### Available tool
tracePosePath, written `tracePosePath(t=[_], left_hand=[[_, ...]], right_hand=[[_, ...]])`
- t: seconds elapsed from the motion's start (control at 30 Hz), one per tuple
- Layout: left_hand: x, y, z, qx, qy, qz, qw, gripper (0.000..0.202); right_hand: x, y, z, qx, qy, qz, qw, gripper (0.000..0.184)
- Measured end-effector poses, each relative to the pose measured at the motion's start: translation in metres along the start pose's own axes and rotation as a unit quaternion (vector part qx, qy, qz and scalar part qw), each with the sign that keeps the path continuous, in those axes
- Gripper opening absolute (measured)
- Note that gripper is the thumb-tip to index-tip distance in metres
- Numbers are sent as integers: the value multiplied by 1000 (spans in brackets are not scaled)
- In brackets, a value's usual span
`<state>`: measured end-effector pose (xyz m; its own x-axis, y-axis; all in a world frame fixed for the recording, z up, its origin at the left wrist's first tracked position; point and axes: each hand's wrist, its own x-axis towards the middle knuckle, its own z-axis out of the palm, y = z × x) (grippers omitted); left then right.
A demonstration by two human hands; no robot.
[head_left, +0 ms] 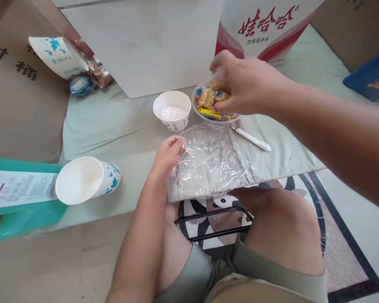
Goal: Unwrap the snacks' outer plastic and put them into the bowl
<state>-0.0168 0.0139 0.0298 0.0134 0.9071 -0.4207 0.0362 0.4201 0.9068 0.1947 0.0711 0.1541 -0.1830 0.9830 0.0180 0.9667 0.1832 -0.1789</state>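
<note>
My left hand [169, 155] is closed at the left edge of a crinkled clear plastic bag [205, 164], which lies flat near the table's front edge. A small red bit [185, 150] shows by its fingertips. Over a round bowl [219, 121] full of colourful wrapped snacks, my right hand [240, 84] curls its thumb and fingers around a yellow snack packet [219, 93], partly hidden and blurred. Beside that bowl stands a white paper bowl [172, 110] with something whitish inside. A white pen-like cutter [252, 139] lies right of the bag.
A paper cup [82, 181] lies tilted at the left, near a green plastic bag [47, 219]. White boxes [151, 46] stand along the back. Another paper cup [58, 57] and wrapped packets [82, 85] are at the back left. A blue object [371, 75] is at the right.
</note>
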Motion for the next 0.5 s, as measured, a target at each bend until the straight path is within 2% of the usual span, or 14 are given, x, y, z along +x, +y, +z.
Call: tracePosePath(t=[0.13,0.27,0.37,0.5], left_hand=[[-3,-3,-5,14,-26,-3,1000,18],[-6,-3,-11,-4,-33,4,999,19],[-7,-1,-14,-5,-44,-1,999,20],[-8,2,-14,-6,-60,-15,998,20]], right_hand=[[20,-22,5,-145,-37,-16,989,69],[19,-17,14,-213,-71,-49,973,46],[21,-4,28,-217,-73,-72,971,39],[35,8,51,-151,-76,-145,975,28]])
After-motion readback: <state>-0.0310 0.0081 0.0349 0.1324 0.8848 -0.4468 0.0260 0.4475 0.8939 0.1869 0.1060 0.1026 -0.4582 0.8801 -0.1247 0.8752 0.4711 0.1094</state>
